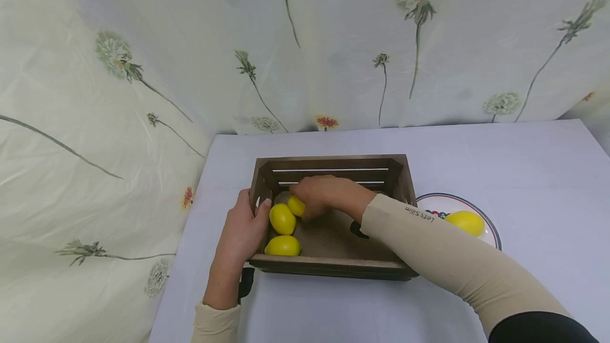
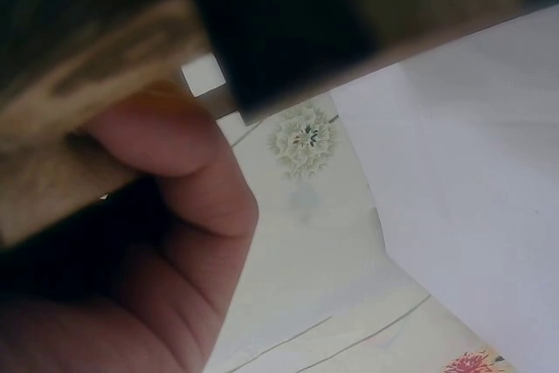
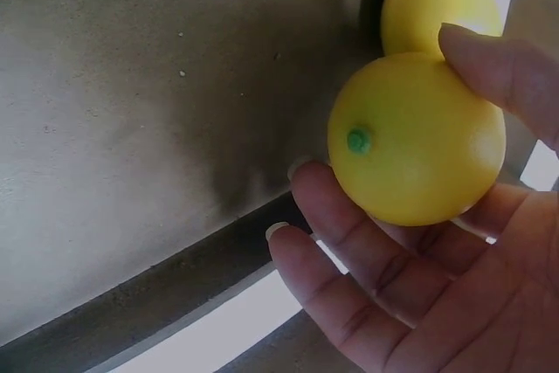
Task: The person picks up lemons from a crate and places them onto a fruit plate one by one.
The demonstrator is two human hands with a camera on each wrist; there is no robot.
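Observation:
A brown slatted wooden crate [image 1: 329,268] stands on the table. My left hand [image 1: 242,232] grips its left side wall, with the thumb over the top edge; the left wrist view shows curled fingers [image 2: 214,189] against the wood. Inside the crate, my right hand [image 1: 329,196] holds a yellow lemon [image 1: 296,206] near the back left corner. Seen from the right wrist, the thumb and fingers are around this lemon [image 3: 415,141], whose green stem tip shows. Two more lemons, one in the middle [image 1: 283,219] and one in front [image 1: 283,246], lie along the crate's left side.
To the right of the crate, a white plate [image 1: 490,236] with a dark rim carries another lemon [image 1: 466,222], partly behind my right forearm. A white cloth [image 1: 538,184] covers the table. Behind and left hangs a dandelion-patterned curtain [image 1: 329,68].

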